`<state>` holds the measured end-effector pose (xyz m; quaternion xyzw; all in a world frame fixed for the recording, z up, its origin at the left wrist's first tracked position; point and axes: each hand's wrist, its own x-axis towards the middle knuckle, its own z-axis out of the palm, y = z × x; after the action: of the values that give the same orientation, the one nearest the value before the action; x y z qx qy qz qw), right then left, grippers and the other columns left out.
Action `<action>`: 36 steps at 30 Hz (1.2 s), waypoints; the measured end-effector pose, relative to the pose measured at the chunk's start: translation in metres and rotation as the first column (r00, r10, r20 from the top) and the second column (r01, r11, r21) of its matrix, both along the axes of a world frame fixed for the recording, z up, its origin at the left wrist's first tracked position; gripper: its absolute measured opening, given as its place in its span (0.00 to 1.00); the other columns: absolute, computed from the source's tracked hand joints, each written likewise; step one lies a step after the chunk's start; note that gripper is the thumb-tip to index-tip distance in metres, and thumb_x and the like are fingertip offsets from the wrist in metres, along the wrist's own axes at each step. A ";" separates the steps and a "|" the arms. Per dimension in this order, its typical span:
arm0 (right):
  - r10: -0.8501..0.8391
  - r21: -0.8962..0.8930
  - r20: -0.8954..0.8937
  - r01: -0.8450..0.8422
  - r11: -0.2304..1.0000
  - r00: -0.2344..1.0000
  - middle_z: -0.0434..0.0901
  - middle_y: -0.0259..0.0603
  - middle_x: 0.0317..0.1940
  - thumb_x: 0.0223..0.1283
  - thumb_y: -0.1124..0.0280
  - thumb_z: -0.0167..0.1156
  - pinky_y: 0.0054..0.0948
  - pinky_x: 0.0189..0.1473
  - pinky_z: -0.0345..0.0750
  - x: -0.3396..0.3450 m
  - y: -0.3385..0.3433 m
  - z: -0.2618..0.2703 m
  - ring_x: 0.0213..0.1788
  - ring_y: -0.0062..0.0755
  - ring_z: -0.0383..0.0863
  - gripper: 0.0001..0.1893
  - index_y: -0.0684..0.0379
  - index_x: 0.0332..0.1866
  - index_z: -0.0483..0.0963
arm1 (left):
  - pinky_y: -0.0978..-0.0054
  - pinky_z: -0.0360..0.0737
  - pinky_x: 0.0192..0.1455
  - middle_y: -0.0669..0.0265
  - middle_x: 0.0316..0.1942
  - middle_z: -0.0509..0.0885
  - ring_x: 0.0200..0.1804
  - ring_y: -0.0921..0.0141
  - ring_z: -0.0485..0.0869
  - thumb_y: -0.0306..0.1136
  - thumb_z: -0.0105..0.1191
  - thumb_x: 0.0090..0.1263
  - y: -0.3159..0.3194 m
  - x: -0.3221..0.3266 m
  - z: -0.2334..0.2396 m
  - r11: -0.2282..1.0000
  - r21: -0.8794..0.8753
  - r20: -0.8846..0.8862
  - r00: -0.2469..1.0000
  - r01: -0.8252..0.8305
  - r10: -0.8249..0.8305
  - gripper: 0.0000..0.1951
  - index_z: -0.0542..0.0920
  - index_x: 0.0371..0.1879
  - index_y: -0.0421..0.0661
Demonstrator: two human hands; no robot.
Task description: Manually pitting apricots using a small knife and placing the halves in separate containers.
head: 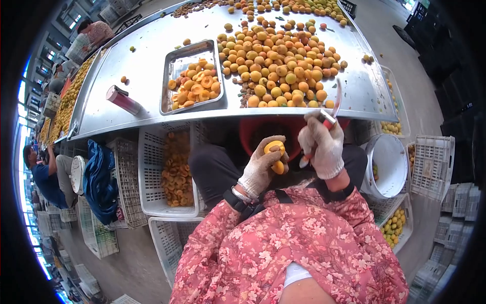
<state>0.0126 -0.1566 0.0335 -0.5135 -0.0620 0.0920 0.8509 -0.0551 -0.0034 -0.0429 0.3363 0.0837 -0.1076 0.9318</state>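
My left hand (262, 167), in a worn knit glove, holds a split apricot (275, 147) over my lap. Its orange flesh shows between the fingers, and part of the fruit is hidden by them. My gloved right hand (321, 146) grips a knife with a curved blade (338, 97) pointing up towards the table edge. A red part of its handle shows above the fist. Below the hands, partly hidden, sits a red basin (248, 133) with dark contents. A metal tray (164, 91) of apricot halves (197, 89) lies on the table beside a large heap of whole apricots (281, 57).
The metal table (148, 68) carries a pinkish cylinder (123, 99) and scattered pits (246, 91). A white crate (152, 190) of apricot halves stands left of my legs. To the right are a white bucket (387, 167) and a crate of whole fruit (395, 228). Other people (51, 174) sit at left.
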 end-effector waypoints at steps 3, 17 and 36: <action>-0.051 0.114 0.097 0.040 0.993 0.994 0.72 0.33 0.19 0.70 0.78 0.56 0.19 0.15 0.65 0.006 0.016 0.008 0.13 0.18 0.68 0.04 0.64 0.45 0.72 | 0.73 0.80 0.39 0.60 0.38 0.81 0.33 0.68 0.82 0.31 0.56 0.69 0.000 -0.002 0.001 0.985 0.143 0.059 0.993 0.092 -0.101 0.21 0.72 0.60 0.43; -0.080 -0.217 0.322 0.156 0.964 0.943 0.80 0.32 0.34 0.63 0.79 0.63 0.21 0.39 0.78 -0.010 0.013 -0.018 0.35 0.18 0.80 0.11 0.64 0.49 0.75 | 0.81 0.77 0.47 0.69 0.39 0.80 0.40 0.79 0.79 0.26 0.59 0.66 -0.005 -0.006 0.015 0.874 0.463 0.046 0.981 0.145 -0.188 0.15 0.76 0.52 0.42; -0.059 0.355 -0.432 0.230 0.906 0.900 0.55 0.23 0.10 0.70 0.67 0.58 0.25 0.16 0.53 0.007 0.008 -0.040 0.09 0.17 0.50 0.07 0.56 0.35 0.74 | 0.79 0.73 0.27 0.68 0.29 0.80 0.24 0.79 0.77 0.28 0.56 0.69 -0.010 -0.004 0.039 0.569 0.812 0.128 0.912 0.130 -0.390 0.14 0.74 0.52 0.40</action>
<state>0.0201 -0.1483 -0.0069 -0.3023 0.1404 0.1188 0.9353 -0.0586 -0.0139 -0.0038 0.7317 -0.0676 -0.1461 0.6623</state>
